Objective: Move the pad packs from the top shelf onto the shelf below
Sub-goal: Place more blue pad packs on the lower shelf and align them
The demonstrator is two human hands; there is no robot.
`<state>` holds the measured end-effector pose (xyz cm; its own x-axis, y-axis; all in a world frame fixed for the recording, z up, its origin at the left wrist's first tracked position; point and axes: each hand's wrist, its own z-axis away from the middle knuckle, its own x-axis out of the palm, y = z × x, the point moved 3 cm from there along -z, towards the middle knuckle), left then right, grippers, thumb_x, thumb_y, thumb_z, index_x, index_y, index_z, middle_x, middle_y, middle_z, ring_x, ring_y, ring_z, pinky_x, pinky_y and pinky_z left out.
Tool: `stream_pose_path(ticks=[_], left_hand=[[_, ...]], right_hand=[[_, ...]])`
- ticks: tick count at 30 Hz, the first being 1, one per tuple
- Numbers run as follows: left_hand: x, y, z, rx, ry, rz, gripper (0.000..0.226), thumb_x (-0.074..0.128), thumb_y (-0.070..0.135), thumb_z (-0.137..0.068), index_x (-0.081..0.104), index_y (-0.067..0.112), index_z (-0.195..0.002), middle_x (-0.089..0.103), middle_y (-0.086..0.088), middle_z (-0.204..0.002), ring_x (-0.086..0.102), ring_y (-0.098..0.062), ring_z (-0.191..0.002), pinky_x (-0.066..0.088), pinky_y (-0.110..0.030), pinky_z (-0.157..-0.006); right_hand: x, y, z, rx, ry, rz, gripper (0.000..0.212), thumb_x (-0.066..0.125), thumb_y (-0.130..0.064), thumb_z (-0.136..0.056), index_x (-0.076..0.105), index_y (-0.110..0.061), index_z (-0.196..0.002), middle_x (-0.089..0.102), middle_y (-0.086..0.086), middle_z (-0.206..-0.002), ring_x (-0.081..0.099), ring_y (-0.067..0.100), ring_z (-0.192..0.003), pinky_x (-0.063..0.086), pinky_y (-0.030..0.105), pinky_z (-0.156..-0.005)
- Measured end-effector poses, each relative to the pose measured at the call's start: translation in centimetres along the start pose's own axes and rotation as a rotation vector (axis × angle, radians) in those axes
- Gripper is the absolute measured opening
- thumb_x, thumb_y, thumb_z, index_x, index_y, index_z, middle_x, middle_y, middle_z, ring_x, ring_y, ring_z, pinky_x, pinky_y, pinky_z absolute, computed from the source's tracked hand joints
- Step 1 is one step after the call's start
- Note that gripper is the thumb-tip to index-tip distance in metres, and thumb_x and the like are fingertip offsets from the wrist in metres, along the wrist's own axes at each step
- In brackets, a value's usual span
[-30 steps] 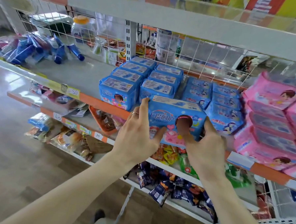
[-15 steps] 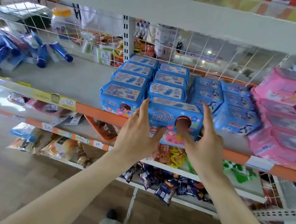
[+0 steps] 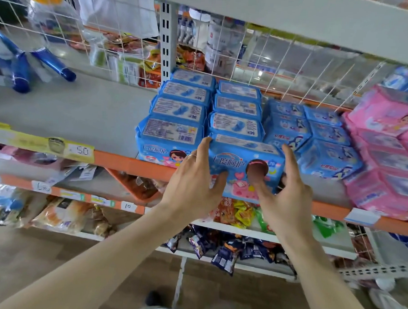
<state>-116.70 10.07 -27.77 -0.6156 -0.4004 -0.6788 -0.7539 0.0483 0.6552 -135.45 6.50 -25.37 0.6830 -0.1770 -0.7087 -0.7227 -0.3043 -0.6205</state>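
On the shelf (image 3: 117,160), two hands (image 3: 191,189) (image 3: 284,196) grip one pack (image 3: 240,159) of perhaps fourteen.

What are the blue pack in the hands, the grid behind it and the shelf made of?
The blue pack looks like soft printed plastic film, slightly glossy; its edges crinkle and catch light. The grid is probably white-coated metal wire, going by its thin, straight, crossing rods. The shelf is likely painted sheet metal, matte grey with an orange front lip.

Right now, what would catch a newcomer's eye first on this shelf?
The left hand and right hand grip one blue pad pack at the shelf's orange front edge. Rows of matching blue packs sit behind it, and pink packs pile up at far right.
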Motion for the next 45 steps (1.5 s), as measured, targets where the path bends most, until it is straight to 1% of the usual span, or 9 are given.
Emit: stream_pose_path(ticks=[7,14,19,22,31,34,37,41,45], left_hand=[[0.6,0.1,-1.2,0.007,0.029,-0.004,0.072,0.06,0.037,-0.095,0.022,0.014,-0.152,0.064,-0.007,-0.113,0.058,-0.028,-0.101,0.043,-0.033,-0.076],[2.0,1.2,-1.9,-0.06,0.089,-0.034,0.078,0.065,0.032,-0.094,0.025,0.007,-0.156,0.057,-0.014,-0.127,0.053,-0.034,-0.115,0.046,-0.04,-0.093],[2.6,1.2,-2.3,-0.084,0.075,-0.066,0.078,0.065,0.032,-0.093,0.026,0.004,-0.155,0.057,-0.014,-0.127,0.054,-0.034,-0.115,0.051,-0.043,-0.093],[2.8,0.9,-2.8,-0.089,0.063,-0.079,0.078,0.065,0.032,-0.094,0.026,0.004,-0.155,0.056,-0.015,-0.129,0.054,-0.034,-0.117,0.05,-0.043,-0.094],[2.0,0.5,-3.0,-0.024,0.082,-0.304,0.074,0.071,0.039,-0.088,0.044,-0.001,-0.144,0.063,-0.016,-0.122,0.061,-0.038,-0.106,0.055,-0.041,-0.064],[1.5,0.2,-3.3,-0.005,0.129,-0.446,0.071,0.064,0.05,-0.088,0.05,0.003,-0.139,0.065,-0.012,-0.122,0.056,-0.035,-0.111,0.053,-0.04,-0.058],[1.1,-0.6,-3.8,0.064,0.178,-0.462,0.068,0.067,0.051,-0.087,0.057,0.003,-0.134,0.064,-0.011,-0.119,0.05,-0.031,-0.109,0.051,-0.043,-0.077],[1.3,-1.5,-4.1,0.073,0.147,-0.482,0.068,0.071,0.051,-0.083,0.059,0.005,-0.132,0.062,-0.01,-0.125,0.053,-0.034,-0.114,0.045,-0.046,-0.091],[1.5,-2.1,-4.3,0.068,0.142,-0.471,0.068,0.074,0.052,-0.082,0.059,0.007,-0.131,0.063,-0.01,-0.125,0.056,-0.034,-0.114,0.037,-0.045,-0.094]], right_hand=[[0.7,1.2,-1.7,-0.011,-0.015,-0.002,0.086,0.074,-0.042,-0.085,0.029,-0.022,-0.156,0.066,-0.002,-0.079,0.063,0.016,-0.075,0.049,0.026,-0.078],[1.1,2.7,-3.7,-0.014,-0.07,-0.071,0.081,0.071,-0.042,-0.089,0.029,-0.024,-0.155,0.068,0.011,-0.082,0.066,0.034,-0.079,0.055,0.048,-0.078],[1.5,3.7,-4.2,-0.027,-0.101,-0.085,0.084,0.067,-0.054,-0.087,0.031,-0.023,-0.155,0.051,0.0,-0.062,0.055,0.027,-0.064,0.043,0.037,-0.06],[2.0,4.2,-4.7,-0.008,-0.108,-0.079,0.085,0.064,-0.061,-0.084,0.031,-0.026,-0.154,0.044,-0.009,-0.06,0.049,0.023,-0.063,0.036,0.03,-0.063],[3.0,4.3,-5.1,-0.034,-0.08,-0.11,0.082,0.065,-0.065,-0.082,0.039,-0.027,-0.149,0.059,-0.005,-0.08,0.053,0.017,-0.076,0.039,0.028,-0.067],[3.4,4.0,-4.9,-0.043,-0.049,-0.109,0.084,0.058,-0.071,-0.078,0.041,-0.027,-0.147,0.051,-0.018,-0.074,0.044,-0.005,-0.069,0.031,0.007,-0.063],[3.7,3.8,-5.2,-0.042,-0.027,-0.09,0.085,0.053,-0.073,-0.078,0.041,-0.026,-0.148,0.042,-0.03,-0.073,0.039,-0.01,-0.067,0.03,0.004,-0.06],[4.1,3.8,-5.5,-0.051,-0.076,-0.086,0.083,0.057,-0.069,-0.081,0.041,-0.023,-0.148,0.064,-0.004,-0.077,0.059,0.018,-0.07,0.039,0.025,-0.062],[4.6,4.0,-5.5,-0.043,-0.094,-0.068,0.082,0.059,-0.067,-0.083,0.039,-0.025,-0.15,0.062,-0.002,-0.074,0.059,0.024,-0.069,0.04,0.028,-0.062]])
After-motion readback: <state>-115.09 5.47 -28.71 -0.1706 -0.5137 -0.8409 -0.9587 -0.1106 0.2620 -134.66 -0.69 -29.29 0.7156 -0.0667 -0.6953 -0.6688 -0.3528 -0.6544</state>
